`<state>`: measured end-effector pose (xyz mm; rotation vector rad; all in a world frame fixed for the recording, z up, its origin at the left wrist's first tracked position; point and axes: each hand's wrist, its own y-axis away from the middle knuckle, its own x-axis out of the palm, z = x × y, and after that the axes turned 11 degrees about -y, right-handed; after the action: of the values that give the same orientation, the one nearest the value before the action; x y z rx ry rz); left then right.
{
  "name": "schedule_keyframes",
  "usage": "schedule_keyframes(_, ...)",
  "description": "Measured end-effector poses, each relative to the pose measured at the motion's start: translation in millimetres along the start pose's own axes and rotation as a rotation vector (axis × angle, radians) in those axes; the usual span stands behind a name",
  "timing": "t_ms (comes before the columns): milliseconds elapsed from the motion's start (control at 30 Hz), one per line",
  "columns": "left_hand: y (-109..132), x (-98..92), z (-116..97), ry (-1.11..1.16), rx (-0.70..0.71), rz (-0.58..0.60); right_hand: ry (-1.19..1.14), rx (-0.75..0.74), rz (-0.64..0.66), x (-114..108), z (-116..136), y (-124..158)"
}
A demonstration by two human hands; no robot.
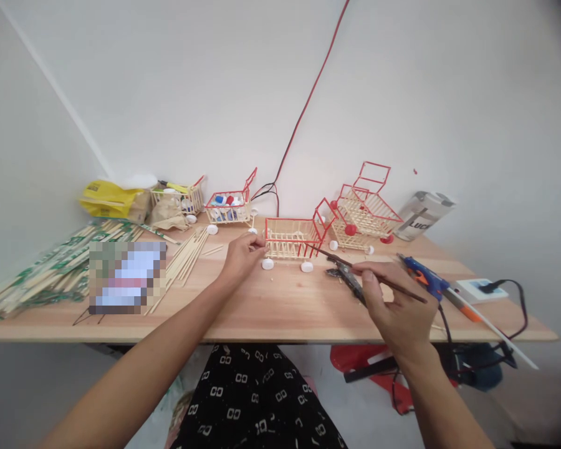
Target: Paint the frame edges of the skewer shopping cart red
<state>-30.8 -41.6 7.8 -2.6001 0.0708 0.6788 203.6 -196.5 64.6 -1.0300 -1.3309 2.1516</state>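
Sticks [183, 265] lie on the surface [271, 312], the left hand [243, 257] pinches the left end of the middle cart [285, 239], and the right hand [397, 302] holds a brush [330, 254], tip by the cart's red bars, left of a glue gun [427, 279].

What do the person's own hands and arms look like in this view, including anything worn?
The left hand and right hand are both bare, without gloves. No sleeve, watch or bracelet shows on the forearms. Below, a black garment with white, squarish link-like markings covers the lap.
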Motion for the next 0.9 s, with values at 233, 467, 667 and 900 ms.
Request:
schedule_keyframes(233, 0, 0.0, 0, 0.003, 0.008, -0.018, -0.042, 0.142, -0.066, 8, -8, 14)
schedule_keyframes(467, -1, -0.3, -2, -0.009, -0.001, -0.016, -0.031, 0.21, -0.141, -3, -28, 22)
schedule_keyframes(667, 0, -1.1, -3, -0.013, -0.012, -0.01, -0.014, 0.195, -0.128, -14, -23, 24)
schedule_keyframes(900, 0, -2.2, -5, -0.01, -0.012, -0.009, -0.149, 0.037, -0.001, -4, -9, 16)
